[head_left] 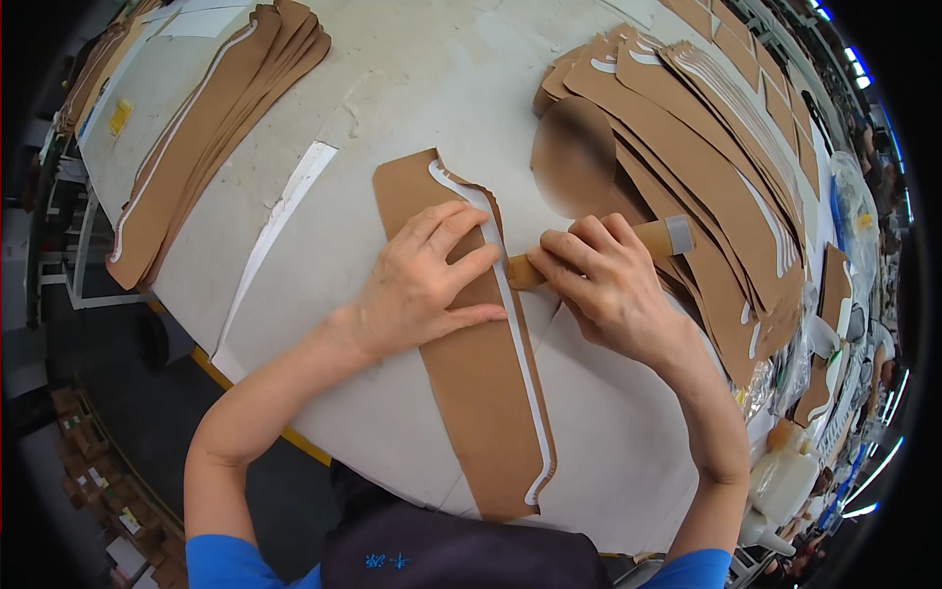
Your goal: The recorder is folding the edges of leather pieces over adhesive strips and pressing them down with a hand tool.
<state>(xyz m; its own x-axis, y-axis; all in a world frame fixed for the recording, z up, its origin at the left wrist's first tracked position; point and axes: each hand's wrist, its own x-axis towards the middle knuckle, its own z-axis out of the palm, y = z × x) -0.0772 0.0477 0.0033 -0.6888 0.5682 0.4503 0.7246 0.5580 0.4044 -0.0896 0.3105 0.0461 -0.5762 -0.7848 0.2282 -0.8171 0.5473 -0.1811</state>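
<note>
Right grip (610, 287) holds a cylindrical wooden tool (652, 239) — left grip (422, 280) splays on curvy-edged brown sheet (471, 393).

Left fingers (475, 263) touch a brown panel (466, 393); right fingers (572, 251) grip a tool (652, 238).

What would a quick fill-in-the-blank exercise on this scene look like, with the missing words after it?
1. The left hand rests on a brown piece whose long strip is coloured ____.
2. The right hand grips a tan tool whose capped end points to the person's ____.
3. The sleeves at the lower edge are coloured ____.
4. A small yellow item lies toward the upper ____ corner of the picture.
Missing words: white; right; blue; left.
</note>
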